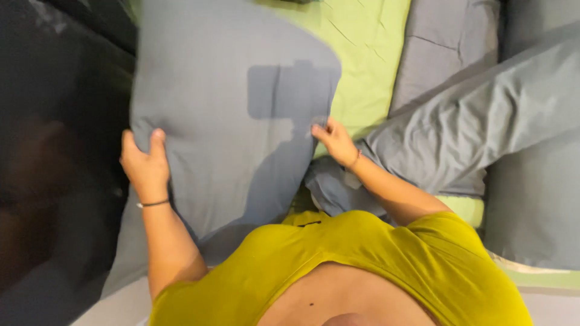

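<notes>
A large grey pillow [223,115] is held upright in front of the person, between the two hands. Its left edge is gripped by the left hand [145,166], whose thumb and fingers are curled round the fabric, a thin dark band being worn at the wrist. Its right edge, near the lower corner, is pinched by the right hand [335,140], the fingertips being pressed into the cover; a thin bracelet is seen at that wrist. The pillow thus spans the whole gap between the hands, its lower part reaching down toward the person's yellow shirt [362,265]. A darker shadow is cast across the pillow's face.

Behind the pillow a light green sheet [362,54] is spread over the bed. To the right of the right hand, a crumpled grey blanket [471,133] lies across the sheet, just beside the forearm. A second grey pillow [447,48] is set at the upper right, well apart from both hands.
</notes>
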